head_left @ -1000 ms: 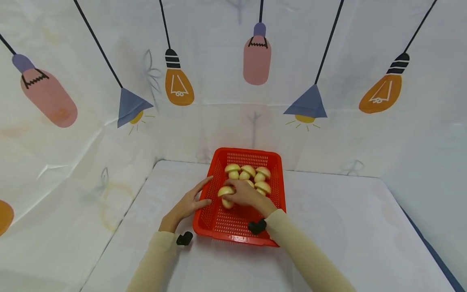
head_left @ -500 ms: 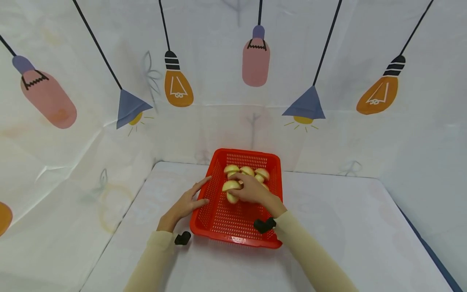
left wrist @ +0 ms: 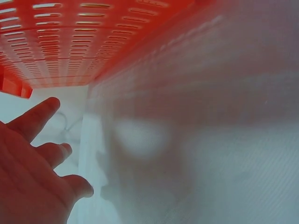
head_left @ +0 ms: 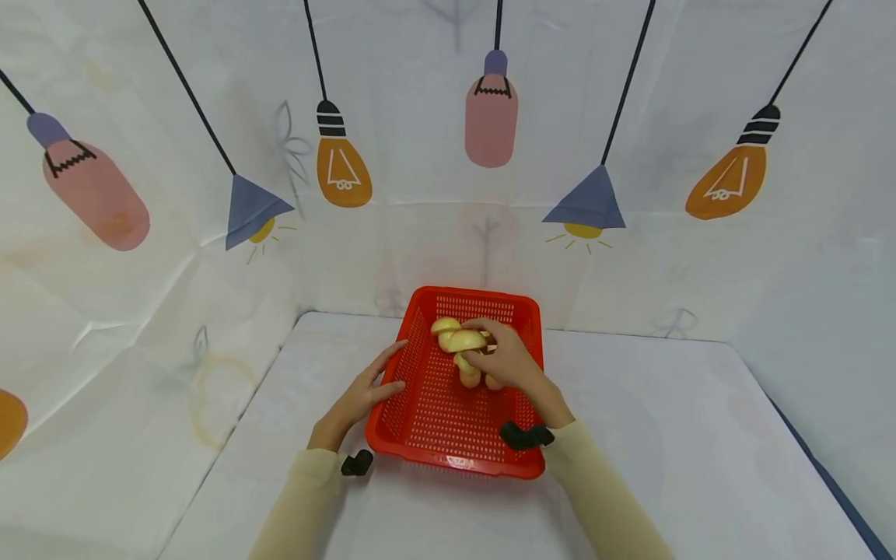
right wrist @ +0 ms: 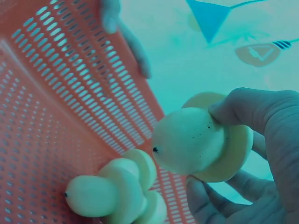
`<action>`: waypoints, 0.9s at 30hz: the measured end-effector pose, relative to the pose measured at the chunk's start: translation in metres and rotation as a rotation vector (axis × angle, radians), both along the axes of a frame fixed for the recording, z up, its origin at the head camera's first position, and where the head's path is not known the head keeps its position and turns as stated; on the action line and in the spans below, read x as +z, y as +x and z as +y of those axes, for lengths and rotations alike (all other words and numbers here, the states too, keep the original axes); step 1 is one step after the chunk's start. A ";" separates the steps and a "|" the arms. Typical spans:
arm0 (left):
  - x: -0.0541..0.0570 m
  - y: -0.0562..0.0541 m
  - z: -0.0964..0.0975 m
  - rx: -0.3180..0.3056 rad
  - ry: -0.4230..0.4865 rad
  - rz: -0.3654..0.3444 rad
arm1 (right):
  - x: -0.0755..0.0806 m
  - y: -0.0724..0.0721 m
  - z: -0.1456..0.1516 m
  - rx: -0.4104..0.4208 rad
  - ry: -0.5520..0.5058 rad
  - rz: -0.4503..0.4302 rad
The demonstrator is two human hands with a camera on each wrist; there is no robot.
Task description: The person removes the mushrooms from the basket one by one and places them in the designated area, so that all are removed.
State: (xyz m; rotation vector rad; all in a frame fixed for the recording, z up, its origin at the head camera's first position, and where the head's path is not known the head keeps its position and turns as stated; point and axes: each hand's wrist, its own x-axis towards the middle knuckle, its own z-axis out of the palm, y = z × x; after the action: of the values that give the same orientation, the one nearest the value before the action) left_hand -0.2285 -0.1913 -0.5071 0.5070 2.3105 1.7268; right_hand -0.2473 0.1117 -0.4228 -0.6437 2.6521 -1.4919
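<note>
My right hand (head_left: 509,359) pinches a pale yellow mushroom (head_left: 465,341) between thumb and fingers, over the red plastic basket (head_left: 455,460). In the right wrist view the mushroom's rounded stem (right wrist: 184,140) faces the camera, with a dark spot on its end, and its cap is behind. Several like mushrooms (right wrist: 91,196) lie clustered in the basket below, partly hidden by my right hand in the head view. My left hand (head_left: 357,395) rests at the basket's left rim with fingers spread; the left wrist view shows some of its fingers (left wrist: 35,116) outside the perforated wall.
The basket stands on a white-covered table (head_left: 651,435). Close behind it rises a white sheet (head_left: 420,241) printed with hanging lamps. Each wrist carries a small black device (head_left: 525,435).
My right hand has shifted right and slightly back, carrying the mushroom from the front left of the cluster to above the others. The left hand stays at the rim.
</note>
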 end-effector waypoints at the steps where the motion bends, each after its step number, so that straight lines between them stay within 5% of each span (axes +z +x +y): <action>1: -0.001 0.000 0.000 -0.002 0.009 -0.003 | 0.000 0.001 0.002 -0.009 -0.014 -0.002; 11: 0.000 0.004 0.001 -0.013 0.047 -0.009 | 0.003 0.012 0.021 -0.053 -0.040 -0.035; 19: -0.005 0.002 0.001 -0.014 0.049 0.001 | -0.002 0.013 0.051 -0.075 -0.046 0.051; 27: -0.004 0.002 -0.001 -0.009 0.054 0.005 | -0.007 0.012 0.078 -0.128 -0.042 0.039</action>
State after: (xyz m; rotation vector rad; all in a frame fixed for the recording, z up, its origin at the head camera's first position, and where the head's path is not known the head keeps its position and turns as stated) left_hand -0.2269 -0.1922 -0.5111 0.5321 2.2667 1.7900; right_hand -0.2356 0.1900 -0.4296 -0.5203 2.7461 -1.5864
